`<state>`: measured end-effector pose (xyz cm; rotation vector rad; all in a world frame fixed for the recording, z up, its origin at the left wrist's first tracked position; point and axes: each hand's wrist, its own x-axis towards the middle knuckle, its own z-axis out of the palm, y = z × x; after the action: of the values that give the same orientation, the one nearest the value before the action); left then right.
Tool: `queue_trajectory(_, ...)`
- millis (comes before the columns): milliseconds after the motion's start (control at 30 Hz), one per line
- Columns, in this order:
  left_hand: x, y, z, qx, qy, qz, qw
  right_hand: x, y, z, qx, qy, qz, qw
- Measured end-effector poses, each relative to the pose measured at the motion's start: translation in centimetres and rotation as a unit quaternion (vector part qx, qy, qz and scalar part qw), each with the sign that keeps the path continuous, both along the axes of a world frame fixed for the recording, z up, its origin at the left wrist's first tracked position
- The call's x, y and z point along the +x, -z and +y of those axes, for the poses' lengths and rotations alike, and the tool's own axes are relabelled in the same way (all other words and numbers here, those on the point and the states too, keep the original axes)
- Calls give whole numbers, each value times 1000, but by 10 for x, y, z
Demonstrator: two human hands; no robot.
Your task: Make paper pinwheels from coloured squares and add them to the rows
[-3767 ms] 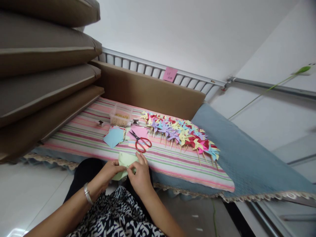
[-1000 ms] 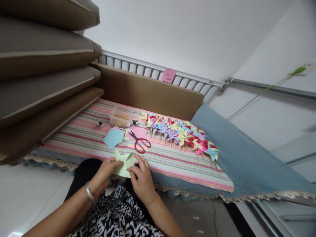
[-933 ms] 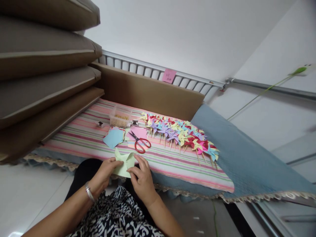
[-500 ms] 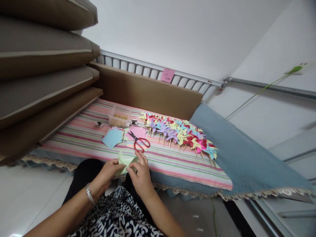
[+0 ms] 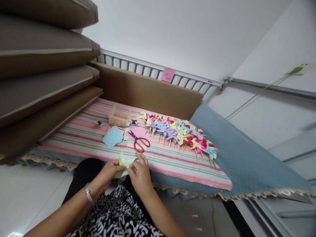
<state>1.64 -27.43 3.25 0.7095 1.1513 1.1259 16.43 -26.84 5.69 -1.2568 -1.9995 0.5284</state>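
Observation:
A pale green paper pinwheel, its blades partly folded, is held above my lap at the near edge of the bed. My left hand pinches it from the left, thumb on the paper. From the other side my right hand grips near its centre with thumb and index finger. Red-handled scissors lie just beyond my right hand, blades over a stack of pink paper. Blue paper squares are piled to the left. Whether a pin is in my fingers cannot be made out.
Rows of finished pinwheels on sticks cover the right of the striped cloth. A clear plastic box holds small sticks. Stacked cushions rise at the left, and a brown board stands behind.
A blade of the green paper has shifted slightly inward, folding toward the centre. Both hands keep nearly the same place and grip.

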Motion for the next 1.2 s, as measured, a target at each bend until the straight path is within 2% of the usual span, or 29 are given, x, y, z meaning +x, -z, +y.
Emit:
queue_trajectory(233,-1,-8,-3,10,22,-4,1000,-2,0,2,-1,10,1,1000)
queue_trajectory(400,-1,-9,-2,0,2,12,1000,-4,2,2,5,9,8,1000)
queue_trajectory(500,-2,-9,-2,-1,-14,30,999,-1,-4,2,10,15,8,1000)
queue_trajectory(600,-4,-11,-2,-8,4,51,999,5,-14,7,19,20,9,1000)
queue_trajectory(667,-4,-13,-1,-1,40,76,996,8,-20,12,-23,-6,14,1000)
queue_trajectory(800,-1,-15,-1,21,105,108,988,11,-19,24,-210,-112,48,970)
queue_trajectory(900,1,-16,-1,22,119,105,987,9,-13,28,-255,-144,74,953)
queue_trajectory(1067,0,-22,2,27,97,111,989,6,-5,29,-310,-137,149,929)
queue_trajectory(1200,-5,-25,1,24,7,63,998,6,-5,32,-355,-116,233,898)
